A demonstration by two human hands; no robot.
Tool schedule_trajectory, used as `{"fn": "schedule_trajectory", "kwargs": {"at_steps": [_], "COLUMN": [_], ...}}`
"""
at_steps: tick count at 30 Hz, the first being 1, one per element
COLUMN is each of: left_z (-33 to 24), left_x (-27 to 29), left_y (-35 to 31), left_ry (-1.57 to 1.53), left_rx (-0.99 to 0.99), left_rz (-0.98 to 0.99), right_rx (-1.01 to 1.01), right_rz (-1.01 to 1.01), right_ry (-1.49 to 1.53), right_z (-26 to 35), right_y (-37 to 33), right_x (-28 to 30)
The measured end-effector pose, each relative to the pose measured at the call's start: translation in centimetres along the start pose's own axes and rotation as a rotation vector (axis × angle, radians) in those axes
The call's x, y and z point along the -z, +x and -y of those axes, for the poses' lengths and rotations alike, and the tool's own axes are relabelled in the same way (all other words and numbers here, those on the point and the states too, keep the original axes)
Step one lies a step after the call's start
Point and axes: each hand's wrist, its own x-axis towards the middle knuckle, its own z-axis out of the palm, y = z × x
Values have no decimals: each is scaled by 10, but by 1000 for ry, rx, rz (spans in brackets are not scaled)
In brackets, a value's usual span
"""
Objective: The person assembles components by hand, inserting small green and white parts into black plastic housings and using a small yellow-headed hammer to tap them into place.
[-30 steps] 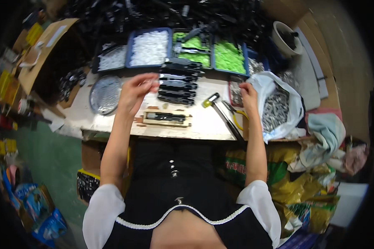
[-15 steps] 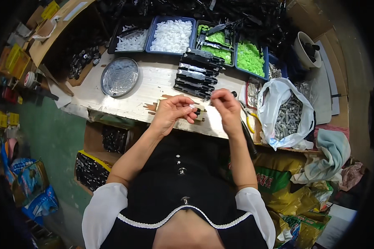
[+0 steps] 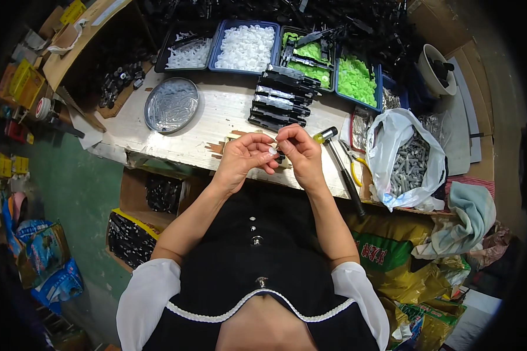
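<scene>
Close together over the front of the workbench, my two hands nearly meet at the fingertips. A small white plastic piece [image 3: 272, 150] is pinched between the thumb and fingers of my left hand [image 3: 239, 162]. My right hand [image 3: 304, 157] is closed in a pinch just beside that piece; whatever it holds is too small to make out. Beneath the hands, a pale block with a dark part on it is mostly hidden. Right behind them lies a stack of black elongated plastic housings [image 3: 283, 96]. A hammer [image 3: 346, 174] rests to the right of my right hand.
Pliers [image 3: 362, 159] with yellow handles lie beside a white plastic bag [image 3: 382, 140] of grey parts. A round metal tin [image 3: 196, 111] sits at left. Along the back stand a blue tray [image 3: 235, 71] of white pieces and another blue tray [image 3: 380, 88] of green pieces.
My right hand has moved left, closing the gap to my left hand, and the hammer's head now shows. The left hand keeps its pinch on the white piece.
</scene>
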Motion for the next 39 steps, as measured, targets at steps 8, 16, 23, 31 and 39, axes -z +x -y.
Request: {"fn": "schedule_trajectory", "kwargs": {"at_steps": [8,16,23,31,39], "left_z": [4,5,5,5,14], "left_x": [-6,-4,4,-4,11], "left_y": [-5,-6,1,3,-10], "left_ry": [-9,-17,-19,-3,-51], "left_rx": [-19,-24,-28,34,-20], "left_rz": [-18,-29,-49,-160,-118], "right_rx": [-9,84,65,226,364], "right_rz": [-4,39,-31,-93,-208], "right_ry": [48,-307,-497,-1481,-1367], "right_z": [1,12,6,-33,-49], "right_y": [-6,1,-1,-37,-42], "right_x": [-2,2,32,69,80]}}
